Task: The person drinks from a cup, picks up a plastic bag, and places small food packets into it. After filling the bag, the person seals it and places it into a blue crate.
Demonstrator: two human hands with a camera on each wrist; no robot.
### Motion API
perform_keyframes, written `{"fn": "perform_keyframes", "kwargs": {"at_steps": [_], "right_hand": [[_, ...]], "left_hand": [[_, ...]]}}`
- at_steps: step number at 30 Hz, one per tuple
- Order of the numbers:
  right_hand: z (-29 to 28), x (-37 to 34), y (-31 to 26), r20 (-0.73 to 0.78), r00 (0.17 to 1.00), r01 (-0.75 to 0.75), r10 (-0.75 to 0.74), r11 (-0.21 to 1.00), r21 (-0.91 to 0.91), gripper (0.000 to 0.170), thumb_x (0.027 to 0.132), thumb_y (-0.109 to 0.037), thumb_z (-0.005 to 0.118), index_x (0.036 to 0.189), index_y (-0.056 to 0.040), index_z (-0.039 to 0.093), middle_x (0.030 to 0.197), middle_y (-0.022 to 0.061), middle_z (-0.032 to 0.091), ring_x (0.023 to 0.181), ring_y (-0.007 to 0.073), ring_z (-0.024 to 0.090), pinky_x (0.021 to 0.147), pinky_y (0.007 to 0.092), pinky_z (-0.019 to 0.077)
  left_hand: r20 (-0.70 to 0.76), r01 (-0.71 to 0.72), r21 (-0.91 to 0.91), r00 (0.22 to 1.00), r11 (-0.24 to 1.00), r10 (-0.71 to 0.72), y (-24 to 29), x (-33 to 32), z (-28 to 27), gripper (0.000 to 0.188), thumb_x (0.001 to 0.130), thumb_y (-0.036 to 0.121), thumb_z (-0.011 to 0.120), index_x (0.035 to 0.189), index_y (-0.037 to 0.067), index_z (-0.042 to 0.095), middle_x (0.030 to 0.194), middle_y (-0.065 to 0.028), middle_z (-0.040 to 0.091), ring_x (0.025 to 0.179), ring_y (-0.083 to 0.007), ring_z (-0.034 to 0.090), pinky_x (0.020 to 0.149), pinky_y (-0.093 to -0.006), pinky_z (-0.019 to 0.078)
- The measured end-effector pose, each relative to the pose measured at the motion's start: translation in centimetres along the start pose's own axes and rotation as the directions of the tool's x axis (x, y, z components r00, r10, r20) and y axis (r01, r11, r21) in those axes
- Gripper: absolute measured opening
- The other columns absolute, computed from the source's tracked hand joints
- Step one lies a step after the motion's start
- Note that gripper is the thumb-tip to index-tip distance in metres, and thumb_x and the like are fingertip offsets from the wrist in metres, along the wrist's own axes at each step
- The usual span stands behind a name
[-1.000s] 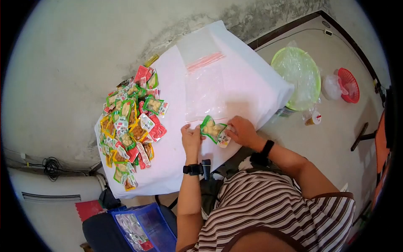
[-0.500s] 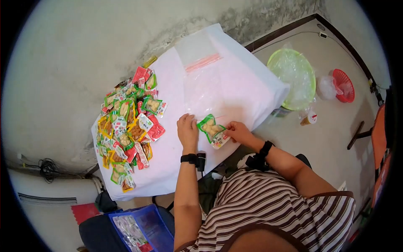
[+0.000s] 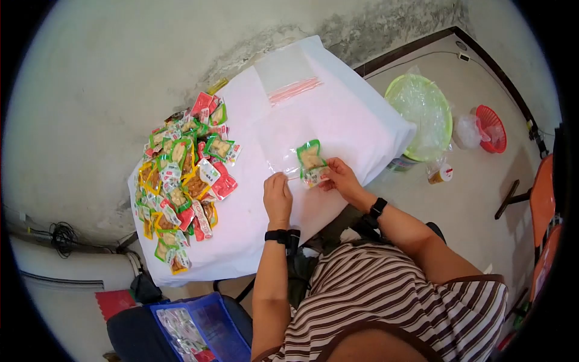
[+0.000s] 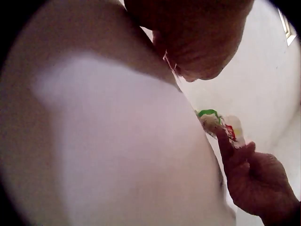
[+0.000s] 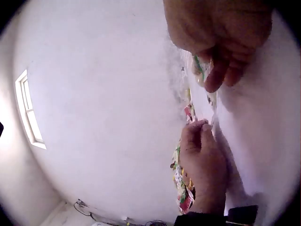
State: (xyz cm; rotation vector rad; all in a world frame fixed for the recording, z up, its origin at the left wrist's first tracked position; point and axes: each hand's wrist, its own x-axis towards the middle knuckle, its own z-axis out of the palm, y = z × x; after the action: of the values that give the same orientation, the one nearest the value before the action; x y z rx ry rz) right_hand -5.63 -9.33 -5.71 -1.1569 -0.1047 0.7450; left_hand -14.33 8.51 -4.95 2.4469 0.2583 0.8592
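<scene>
A clear plastic bag [image 3: 274,142] lies on the white-covered table, its near edge toward the person. At that edge's left corner my left hand [image 3: 278,199] pinches the film, fingers curled, as the right wrist view also shows. My right hand [image 3: 341,180] grips the lower white end of a green-edged snack packet [image 3: 311,155] with pale pieces inside. The packet is tilted up and overlaps the bag's near right part in the head view. In the left wrist view the right hand's fingers [image 4: 226,146] lie against the packet; the left hand's fingertips are partly hidden there.
A heap of snack packets [image 3: 175,175] covers the table's left side. Red-striped film [image 3: 295,90] lies at the far end. On the floor stand a green tub [image 3: 449,114], a red basket [image 3: 497,139] and a small cup [image 3: 443,175]. A blue bin [image 3: 223,320] sits lower left.
My right hand has carried the packet forward, from in front of the bag to over its near part. The left hand now pinches the bag's near edge, which has shifted.
</scene>
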Motion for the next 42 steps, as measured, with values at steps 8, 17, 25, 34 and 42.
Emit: {"fn": "perform_keyframes", "kwargs": {"at_steps": [8,17,25,34,42], "right_hand": [[0.5,-0.6,-2.4,-0.106,0.994,-0.002,-0.025,0.969,-0.245,0.03,0.092,-0.012,0.05,0.119,-0.002,0.04,0.094,0.0092,0.062,0.075,0.0149,0.064,0.062,0.0275,0.0527],[-3.1,2.7,-2.0,0.302,0.701,0.489,-0.646,0.127,-0.863,0.027,0.086,-0.01,0.049,0.112,-0.0048,0.054,0.098,0.0157,0.06,0.07,0.0356,0.061,0.07,0.041,0.0501],[-2.0,3.1,-2.7,0.237,0.836,0.283,-0.494,0.018,-0.959,0.006,0.082,-0.01,0.052,0.083,-0.0073,0.056,0.084,0.0103,0.054,0.064,0.0311,0.06,0.057,0.0405,0.0502],[-3.4,0.1,-2.9,0.543,0.718,0.61,-0.436,0.02,-0.792,0.006,0.078,-0.012,0.056,0.079,-0.0071,0.053,0.083,0.0099,0.052,0.07,0.0298,0.057,0.059,0.0401,0.0479],[-1.8,-3.0,-3.4,0.593,0.624,0.65,-0.508,-0.084,-0.756,0.015,0.073,-0.017,0.061,0.081,-0.0071,0.053,0.087,0.0093,0.051,0.083,0.0279,0.052,0.068,0.0387,0.042]], "left_hand": [[0.014,-0.232,0.187,0.972,0.955,0.234,2.2,-1.1,-0.7,0.022,0.077,0.004,0.061,0.098,0.002,0.058,0.101,-0.0144,0.06,0.096,-0.0317,0.056,0.081,-0.0403,0.0459],[0.234,-0.215,0.143,0.956,0.966,0.178,4.4,-0.4,2.4,0.04,0.075,0.006,0.063,0.114,0.004,0.054,0.117,-0.0135,0.055,0.096,-0.0316,0.054,0.082,-0.0414,0.0438],[0.274,-0.308,0.32,0.935,0.896,0.224,4.5,2.2,2.7,0.046,0.077,0.01,0.064,0.121,0.004,0.051,0.12,-0.0169,0.054,0.095,-0.0314,0.055,0.082,-0.0409,0.043],[0.382,-0.125,0.229,0.924,0.965,0.029,4.3,0.9,1.4,0.046,0.08,0.009,0.061,0.124,0.005,0.051,0.122,-0.0226,0.052,0.095,-0.0344,0.055,0.081,-0.04,0.046],[0.148,-0.01,0.129,0.989,0.992,-0.01,5.3,-0.8,2.3,0.047,0.082,0.006,0.055,0.128,0.002,0.045,0.108,-0.0208,0.056,0.086,-0.0354,0.056,0.074,-0.0408,0.0477]]}}
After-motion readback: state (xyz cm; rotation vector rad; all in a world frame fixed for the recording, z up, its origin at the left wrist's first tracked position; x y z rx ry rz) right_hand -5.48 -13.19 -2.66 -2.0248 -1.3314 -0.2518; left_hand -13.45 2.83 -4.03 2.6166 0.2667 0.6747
